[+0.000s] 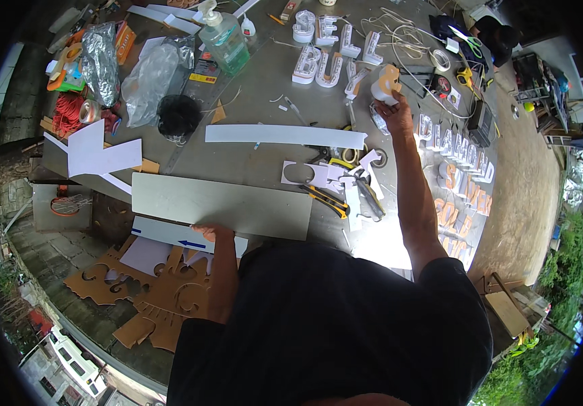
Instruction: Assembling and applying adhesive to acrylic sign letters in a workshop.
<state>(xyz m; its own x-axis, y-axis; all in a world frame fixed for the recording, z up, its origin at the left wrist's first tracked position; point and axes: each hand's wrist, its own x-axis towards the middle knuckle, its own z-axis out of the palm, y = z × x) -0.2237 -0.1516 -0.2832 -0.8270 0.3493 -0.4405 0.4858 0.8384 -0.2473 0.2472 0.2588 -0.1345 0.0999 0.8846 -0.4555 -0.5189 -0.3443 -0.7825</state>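
Note:
My right hand (397,116) is stretched out over the right part of the table, its fingers closed on a white-sided block letter (384,86) with a tan face. Nearby lie rows of similar letters: white ones (328,64) at the far side and more (455,150) to the right. My left hand (214,233) is at the near edge of a long grey board (220,203), with its fingers curled against that edge. Partly under the board, a white strip with blue arrows (163,232) shows. Beyond the board lies a long white strip (284,136).
Yellow-black cutters (328,201) and white offcuts (301,174) lie beside the board. A clear pump bottle (225,42), a plastic bag (150,82) and red cord (69,116) are at the far left. Scissors (466,76), a tape measure (441,84) and cables lie far right. Cut brown panels (173,298) are below left.

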